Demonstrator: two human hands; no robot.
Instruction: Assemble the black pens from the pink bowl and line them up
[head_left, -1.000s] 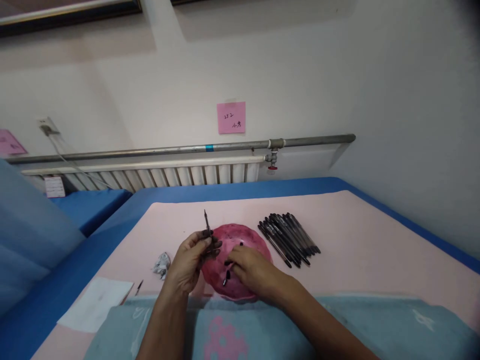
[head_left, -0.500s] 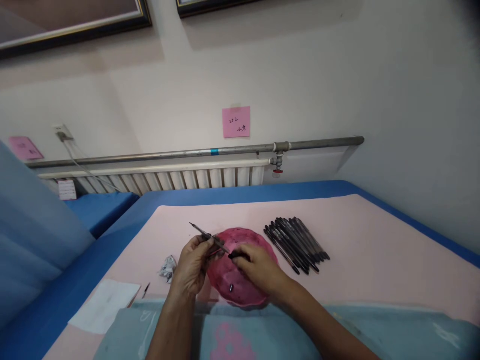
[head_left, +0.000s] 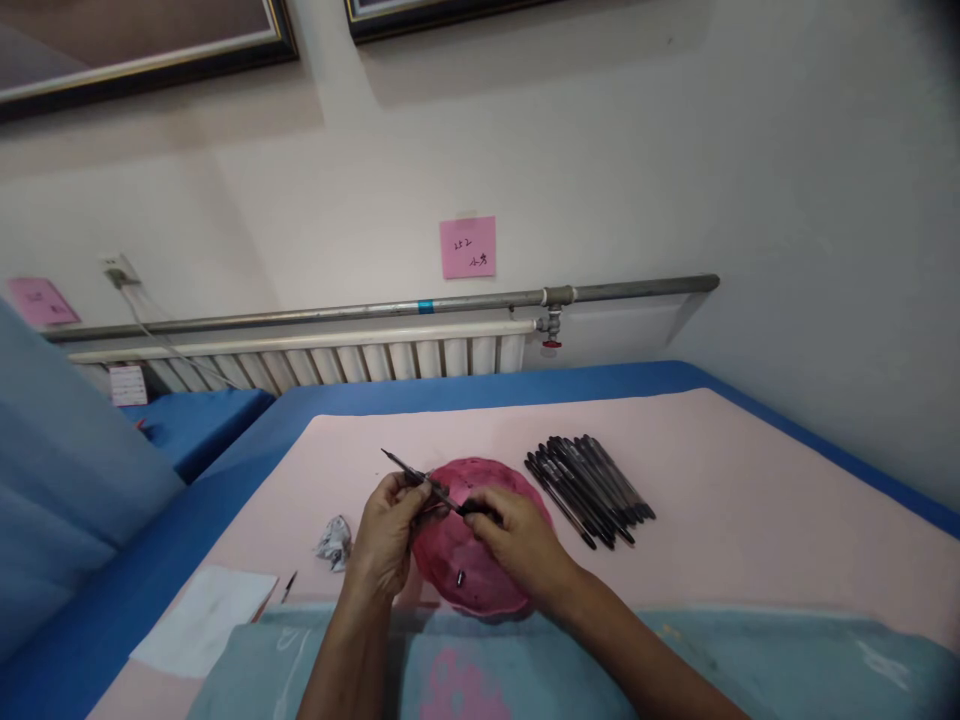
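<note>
My left hand [head_left: 386, 535] is closed round a slim dark pen [head_left: 405, 466], whose thin point sticks out to the upper left. The pen slants down to the right across a pink plate [head_left: 442, 570] with a wavy edge. At its lower right end my right hand [head_left: 517, 535] pinches a black pen cap [head_left: 471, 508], which touches the pen there; how far it is on, I cannot tell. A small dark piece [head_left: 460, 578] lies on the plate. To the right lies a pile of several black pens [head_left: 589, 490], roughly side by side.
A crumpled tissue [head_left: 334, 543] lies left of my left hand. Nearby are a white sheet [head_left: 202, 620] and a thin dark pen piece [head_left: 289, 586]. A teal cloth [head_left: 562, 660] covers the near edge of the pink tabletop [head_left: 750, 500]. A radiator [head_left: 390, 360] stands behind.
My right hand has brought the black cap up against the lower end of the pen, where a small gap showed before. The view has shifted slightly.
</note>
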